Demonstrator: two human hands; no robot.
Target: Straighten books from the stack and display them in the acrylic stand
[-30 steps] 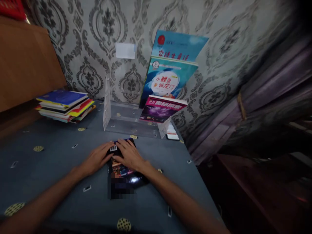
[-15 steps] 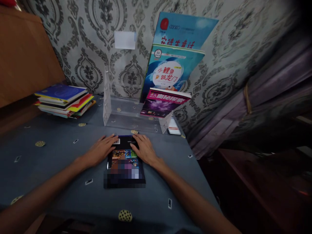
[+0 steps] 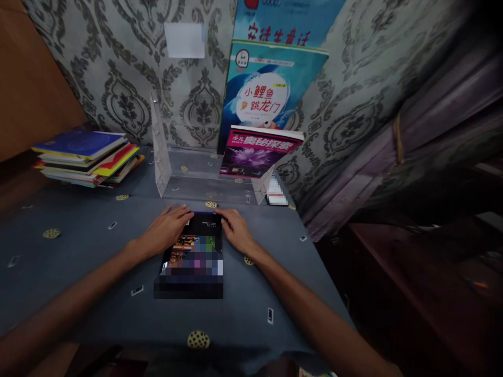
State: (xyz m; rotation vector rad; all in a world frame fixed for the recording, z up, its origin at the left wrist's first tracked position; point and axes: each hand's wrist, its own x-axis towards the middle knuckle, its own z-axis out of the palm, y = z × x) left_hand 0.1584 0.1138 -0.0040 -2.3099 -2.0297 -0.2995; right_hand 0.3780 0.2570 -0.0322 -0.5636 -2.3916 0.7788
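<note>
From here I see the dark book [image 3: 204,226] pointing lengthwise at the table's [image 3: 236,314] near edge, between loosely open hands, the left hand [image 3: 165,230] overlapping its far-left corner, the right hand [image 3: 239,233] beside its far-right one

one left hand [image 3: 167,230] and one right hand [image 3: 238,231]; one dark book [image 3: 201,224] between them; three books [image 3: 261,102] on one clear rack [image 3: 160,170]; one stack of several books [image 3: 80,145], exact number unclear; one white paper [image 3: 185,41]; one curtain [image 3: 365,175]; one blurred object [image 3: 277,192] beside the rack.

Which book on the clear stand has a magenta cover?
The front, lowest book, magenta and purple; the middle book and the rear book are blue.
</note>
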